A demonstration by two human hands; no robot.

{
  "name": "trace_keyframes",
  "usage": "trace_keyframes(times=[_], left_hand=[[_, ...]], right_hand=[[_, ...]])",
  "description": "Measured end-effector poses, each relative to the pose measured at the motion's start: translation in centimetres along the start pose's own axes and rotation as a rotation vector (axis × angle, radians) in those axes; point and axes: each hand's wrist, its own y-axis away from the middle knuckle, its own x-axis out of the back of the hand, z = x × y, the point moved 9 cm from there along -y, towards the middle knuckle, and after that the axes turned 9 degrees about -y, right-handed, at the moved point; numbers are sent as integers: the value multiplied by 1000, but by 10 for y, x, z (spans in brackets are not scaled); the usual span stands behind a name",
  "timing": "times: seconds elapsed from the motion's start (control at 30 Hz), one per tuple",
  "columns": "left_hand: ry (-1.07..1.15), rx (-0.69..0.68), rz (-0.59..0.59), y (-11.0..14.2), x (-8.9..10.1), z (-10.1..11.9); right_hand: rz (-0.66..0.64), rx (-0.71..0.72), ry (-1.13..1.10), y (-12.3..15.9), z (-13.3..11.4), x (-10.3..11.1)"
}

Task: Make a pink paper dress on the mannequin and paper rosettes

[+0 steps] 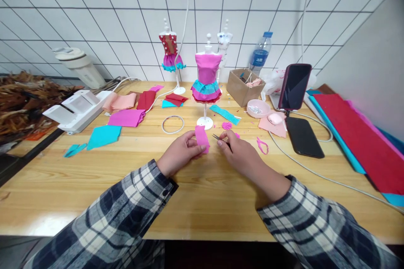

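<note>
Between the thumb and fingers of my left hand point(181, 151) is a strip of pink crepe paper point(202, 138), held upright. My right hand point(238, 153) grips small scissors point(217, 137); their pointed metal tips face the strip, a short gap away, and the handles are mostly hidden by my fingers. Just beyond my hands stands a white mini mannequin point(204, 123) in a pink top point(208, 67) and a ruffled blue, pink and red skirt point(206, 91). Near my right hand lie a gathered pink paper rosette point(226, 125), a blue paper strip point(225, 114) and a pink loop point(262, 146).
Behind stand another dressed mannequin point(169, 48) and a white patterned one point(224, 40). Right are a cardboard box point(245, 88), pink dish point(258, 109), phones point(296, 87), cable and paper stack point(360, 134). Left are folded papers point(126, 118), a silver ring point(172, 132) and power strip point(78, 113).
</note>
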Motion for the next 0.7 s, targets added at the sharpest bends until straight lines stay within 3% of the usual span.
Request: trace_keyframes(times=[0.13, 0.27, 0.33, 0.4, 0.57, 0.7], left_hand=[[-231, 5, 58, 1, 20, 9], [-164, -115, 210, 5, 52, 34], [-123, -110, 244, 5, 61, 38], [-116, -54, 192, 3, 58, 34], [-197, -4, 32, 0, 24, 17], [-308, -59, -24, -1, 6, 6]], right_hand=[[-20, 50, 164, 2, -4, -3], [-20, 172, 145, -1, -12, -11], [-20, 205, 146, -7, -12, -16], [-37, 216, 162, -13, -12, -21], [-16, 214, 224, -16, -17, -21], [124, 100, 197, -19, 1, 17]])
